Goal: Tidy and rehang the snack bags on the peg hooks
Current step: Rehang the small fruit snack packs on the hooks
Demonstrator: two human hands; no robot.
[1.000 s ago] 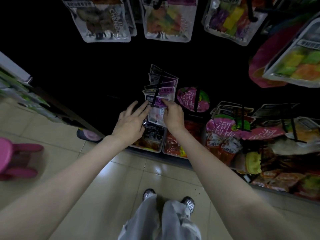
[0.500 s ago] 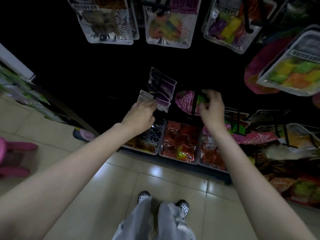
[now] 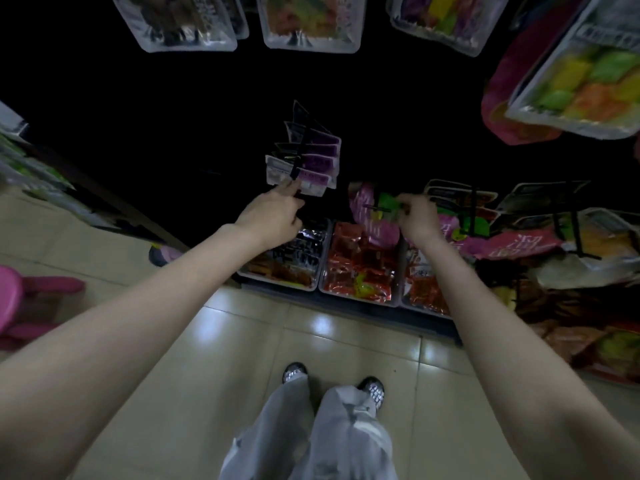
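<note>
Several purple and white snack bags (image 3: 313, 161) hang in a fanned stack on a black peg hook (image 3: 298, 157) at the middle of the dark rack. My left hand (image 3: 273, 214) reaches up under the stack, its fingertips pinching the bottom edge of the front bag. To the right, a pink and green snack bag (image 3: 372, 216) hangs tilted on its own peg. My right hand (image 3: 414, 216) grips the top of this bag beside the peg's tip.
Clear bags of coloured sweets (image 3: 311, 22) hang overhead. More pink bags (image 3: 512, 240) crowd the pegs at right. Trays of red snack packs (image 3: 360, 268) line the bottom shelf. A pink stool (image 3: 20, 303) stands at left on the tiled floor (image 3: 194, 368).
My right hand left the purple stack and moved right to the pink and green bag, which it now holds. My left hand stayed at the purple stack's lower edge.
</note>
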